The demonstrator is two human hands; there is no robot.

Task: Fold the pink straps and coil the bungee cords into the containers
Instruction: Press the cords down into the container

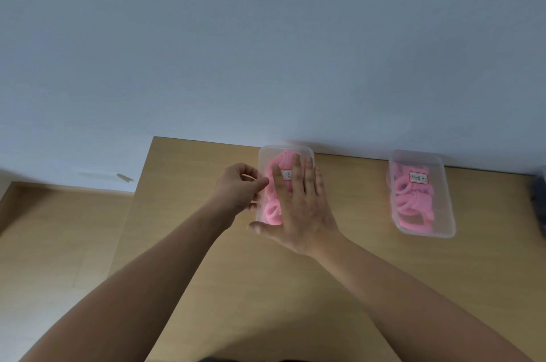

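Presently, a lidded clear rectangular plastic container [285, 149] stands at the far edge of the light wooden counter [206, 258], against a white wall [266, 36]. It holds coiled pink straps [273, 212]. The right hand [298, 213] lies flat on its lid, fingers straight and spread, partly covering a red-bordered white label [286, 174]. The left hand [236, 190] grips the container's left edge with curled fingers. Well apart to the right stands a second clear lidded container [443, 213] of pink coils [410, 199]. Its red-bordered label [418, 177] bears handwritten characters, not legible.
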